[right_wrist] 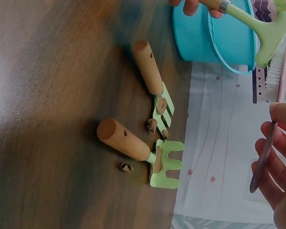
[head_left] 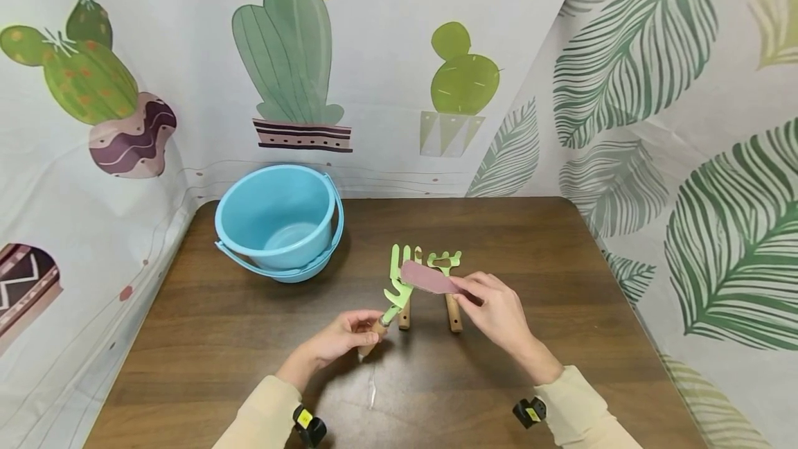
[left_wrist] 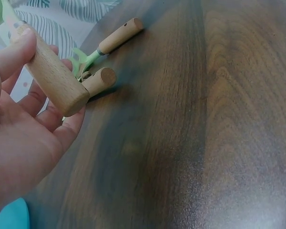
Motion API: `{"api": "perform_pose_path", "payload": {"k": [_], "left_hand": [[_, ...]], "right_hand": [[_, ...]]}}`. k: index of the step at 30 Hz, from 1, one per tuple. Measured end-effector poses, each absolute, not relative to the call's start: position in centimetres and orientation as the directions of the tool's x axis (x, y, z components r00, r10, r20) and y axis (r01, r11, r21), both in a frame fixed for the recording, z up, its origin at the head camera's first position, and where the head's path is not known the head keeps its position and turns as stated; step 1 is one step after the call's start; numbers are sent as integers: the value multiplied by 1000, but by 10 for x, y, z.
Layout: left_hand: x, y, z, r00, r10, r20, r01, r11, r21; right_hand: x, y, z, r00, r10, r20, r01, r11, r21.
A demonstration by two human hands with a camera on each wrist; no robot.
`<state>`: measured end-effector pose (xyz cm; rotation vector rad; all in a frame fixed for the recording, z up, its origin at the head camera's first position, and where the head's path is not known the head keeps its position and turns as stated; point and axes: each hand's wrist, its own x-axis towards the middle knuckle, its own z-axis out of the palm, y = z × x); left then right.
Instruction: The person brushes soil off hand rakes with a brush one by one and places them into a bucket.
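Observation:
My left hand [head_left: 343,338] grips a small garden tool by its wooden handle [left_wrist: 57,76], thumb along the wood. Its green head [right_wrist: 264,36] points up and away from me. In my right hand [head_left: 495,307] is a pink brush [head_left: 427,277], pinched at one end between thumb and fingers. The white bristles [right_wrist: 275,71] face the green head, right at its edge. Beyond the hands, a three-tined garden fork [right_wrist: 150,71] and a small rake [right_wrist: 126,138] lie on the table. Both have wooden handles; the brush and held tool partly cover the fork in the head view.
A light blue bucket [head_left: 280,255] stands at the back left of the brown wooden table [head_left: 517,241], its handle lowered at the front. Small brown bits [right_wrist: 126,167] lie around the fork and rake. A patterned cloth [head_left: 386,75] hangs behind the table.

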<state>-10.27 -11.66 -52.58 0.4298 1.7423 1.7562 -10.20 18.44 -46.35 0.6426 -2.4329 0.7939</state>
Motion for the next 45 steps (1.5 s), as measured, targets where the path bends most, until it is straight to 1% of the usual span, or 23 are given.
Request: {"api": "perform_pose_path", "payload": {"k": [18, 29, 36, 45], "left_hand": [[-99, -116, -529, -749, 625, -219, -226, 71, 972], [-99, -117, -532, -751, 624, -216, -217, 76, 973], [-100, -119, -529, -763, 616, -196, -192, 75, 979], [-100, -119, -532, -765, 608, -212, -207, 80, 975]], "right_hand": [[-99, 191, -471, -769, -276, 577, -552, 743, -380], [-99, 198, -477, -769, -261, 584, -536, 762, -364], [-99, 201, -478, -771, -256, 583, -529, 767, -362], [-98, 200, -477, -783, -246, 571, -512, 777, -367]]}}
